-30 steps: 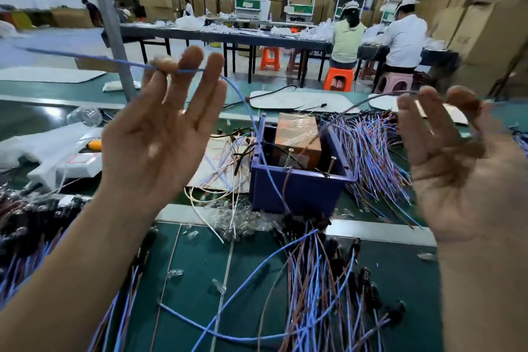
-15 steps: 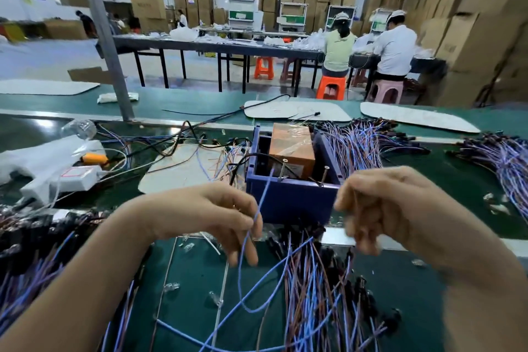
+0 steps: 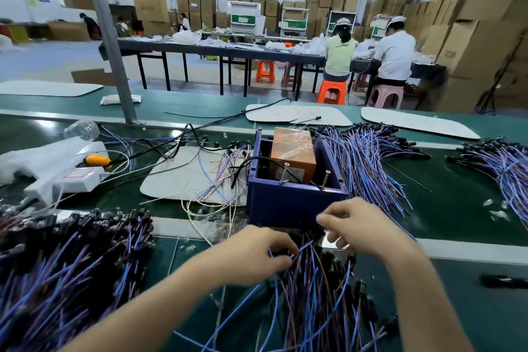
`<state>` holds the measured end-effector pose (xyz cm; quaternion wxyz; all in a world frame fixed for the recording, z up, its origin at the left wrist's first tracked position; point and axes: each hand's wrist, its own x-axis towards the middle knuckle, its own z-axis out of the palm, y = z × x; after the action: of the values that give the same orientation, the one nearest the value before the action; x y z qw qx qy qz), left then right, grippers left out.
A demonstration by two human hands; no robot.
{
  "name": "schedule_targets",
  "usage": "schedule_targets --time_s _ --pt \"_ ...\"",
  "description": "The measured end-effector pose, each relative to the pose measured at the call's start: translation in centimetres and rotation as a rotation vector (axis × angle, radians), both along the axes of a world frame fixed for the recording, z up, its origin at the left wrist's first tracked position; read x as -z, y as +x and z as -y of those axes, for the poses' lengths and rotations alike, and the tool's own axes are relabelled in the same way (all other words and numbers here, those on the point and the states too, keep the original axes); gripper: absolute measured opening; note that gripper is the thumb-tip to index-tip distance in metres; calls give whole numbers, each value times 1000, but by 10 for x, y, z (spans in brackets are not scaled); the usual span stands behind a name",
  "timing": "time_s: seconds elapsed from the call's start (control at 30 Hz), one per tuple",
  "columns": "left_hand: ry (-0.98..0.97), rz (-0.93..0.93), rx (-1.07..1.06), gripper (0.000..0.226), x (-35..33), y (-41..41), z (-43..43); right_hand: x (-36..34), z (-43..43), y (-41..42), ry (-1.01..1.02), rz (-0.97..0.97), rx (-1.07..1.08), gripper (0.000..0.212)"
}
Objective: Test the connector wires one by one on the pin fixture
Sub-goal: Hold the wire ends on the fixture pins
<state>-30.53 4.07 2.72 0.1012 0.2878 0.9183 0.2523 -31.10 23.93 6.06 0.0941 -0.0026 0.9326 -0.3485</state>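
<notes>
The pin fixture is a dark blue open box [image 3: 288, 203] with an orange block [image 3: 291, 151] and two upright screws [image 3: 285, 173] inside. Directly in front of it lies a pile of blue and brown connector wires [image 3: 317, 294] with black plugs. My left hand [image 3: 254, 254] rests on the top of this pile, fingers curled down around wire ends. Just below the box's front wall, my right hand [image 3: 357, 226] has its fingers bent and pinched over the same pile; what it pinches is hidden. A blue wire end shows between the two hands.
More wire bundles lie at the left [image 3: 63, 260], behind the box on the right [image 3: 368, 157] and at the far right [image 3: 497, 163]. A white power strip [image 3: 80, 177], grey mats [image 3: 194, 174] and loose cables sit on the green bench. People work at a far table.
One second ago both hands were raised and spread, stretching a wire. They came down and together, and now both sit low on the wire pile in front of the box.
</notes>
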Motion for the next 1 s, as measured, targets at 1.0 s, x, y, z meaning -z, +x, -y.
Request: schedule_targets --time_s 1.0 --pt "-802 -323 -388 27 -24 13 102 7 56 8 211 37 -467 38"
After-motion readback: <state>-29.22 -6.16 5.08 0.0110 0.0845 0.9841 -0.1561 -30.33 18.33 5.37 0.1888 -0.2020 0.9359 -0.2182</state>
